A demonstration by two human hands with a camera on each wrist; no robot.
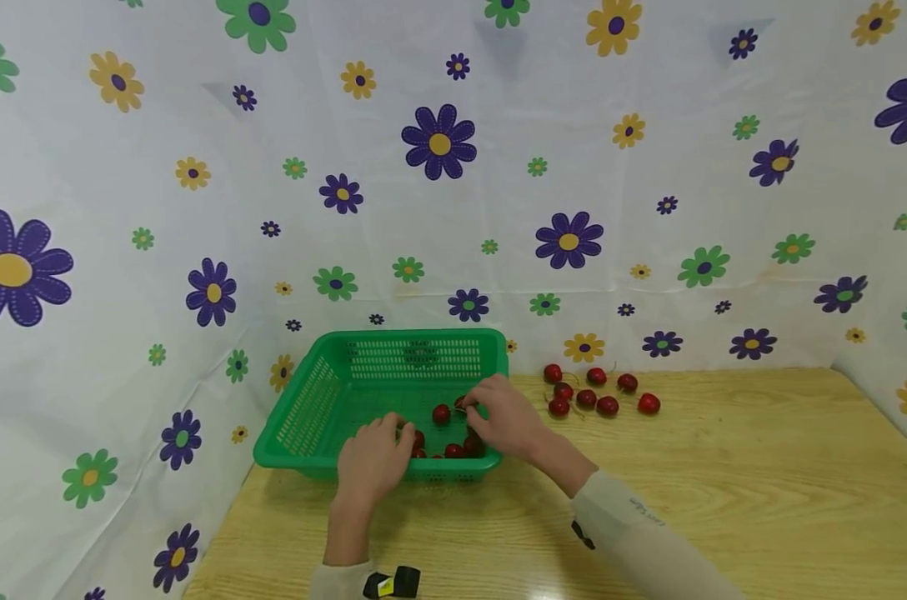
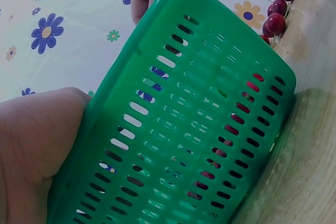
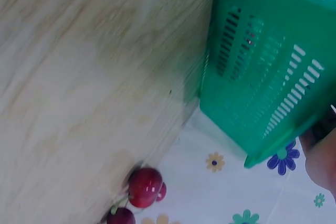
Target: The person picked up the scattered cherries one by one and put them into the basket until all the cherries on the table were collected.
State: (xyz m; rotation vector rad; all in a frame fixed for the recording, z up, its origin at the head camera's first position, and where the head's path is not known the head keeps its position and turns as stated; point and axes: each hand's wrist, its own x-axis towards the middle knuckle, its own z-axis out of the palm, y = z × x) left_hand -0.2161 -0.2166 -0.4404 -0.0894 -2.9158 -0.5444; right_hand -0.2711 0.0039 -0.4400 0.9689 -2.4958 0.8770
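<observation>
A green plastic basket [image 1: 416, 333] with slotted sides stands on the wooden table, several red cherries [image 1: 453, 451] gathered in its front right part. My left hand [image 1: 371, 458] reaches over the front rim, its fingers loosely bent down inside, thumb beside the cherries. Over the right side of the basket, my right hand [image 1: 502, 417] pinches a cherry [image 1: 460, 402] between thumb and forefinger, partly covered by the fingertips. Another cherry [image 1: 442, 414] lies just left of those fingertips. In the left wrist view the basket wall [image 2: 173, 119] hides the left fingers.
Several loose cherries [image 1: 586, 398], some with stems, lie on the table [image 1: 694, 483] right of the basket, near the back edge. A white flower-patterned cloth [image 1: 498, 200] hangs behind the table and along its left side.
</observation>
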